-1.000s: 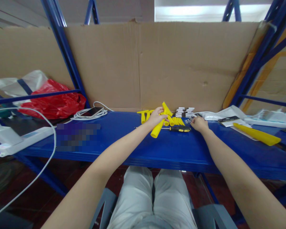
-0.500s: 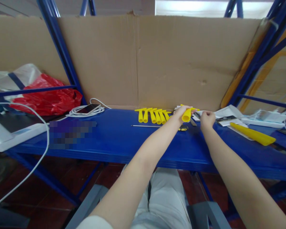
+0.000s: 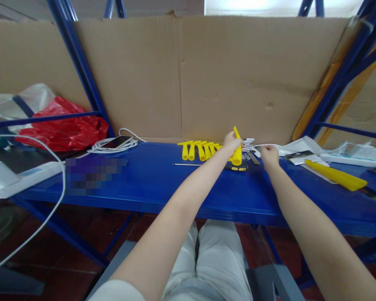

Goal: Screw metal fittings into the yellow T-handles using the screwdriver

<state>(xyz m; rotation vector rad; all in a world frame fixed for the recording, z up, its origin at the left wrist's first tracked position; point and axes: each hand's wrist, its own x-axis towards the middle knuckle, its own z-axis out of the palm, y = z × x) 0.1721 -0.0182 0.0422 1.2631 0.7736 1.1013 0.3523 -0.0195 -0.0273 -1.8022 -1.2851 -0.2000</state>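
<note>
My left hand (image 3: 231, 141) is closed around a yellow T-shaped plastic piece (image 3: 237, 156). Its hollow round end faces me and its flat crosspiece sticks up beyond the fingers. Left of it, several similar yellow pieces (image 3: 202, 153) lie in a row, partly covered by my forearm. A screwdriver (image 3: 236, 167) with a black and yellow handle lies below that hand. My right hand (image 3: 269, 156) is closed in a pinch just above the table, near white papers; whatever its fingertips hold is too small to make out. Between the hands are a flat metal tool (image 3: 253, 157) and small metal bits (image 3: 245, 156).
A long yellow tapered piece (image 3: 336, 175) and a black-and-white packet (image 3: 302, 157) lie at right, near a white power strip (image 3: 347, 158). A phone (image 3: 115, 142) on a coiled white cable and a red bag (image 3: 65, 127) are at left. Cardboard (image 3: 128, 79) stands behind the table.
My left hand has moved slightly left and turned the yellow piece, so its crosspiece now points upward. The right hand has shifted a little left and stays pinched.
</note>
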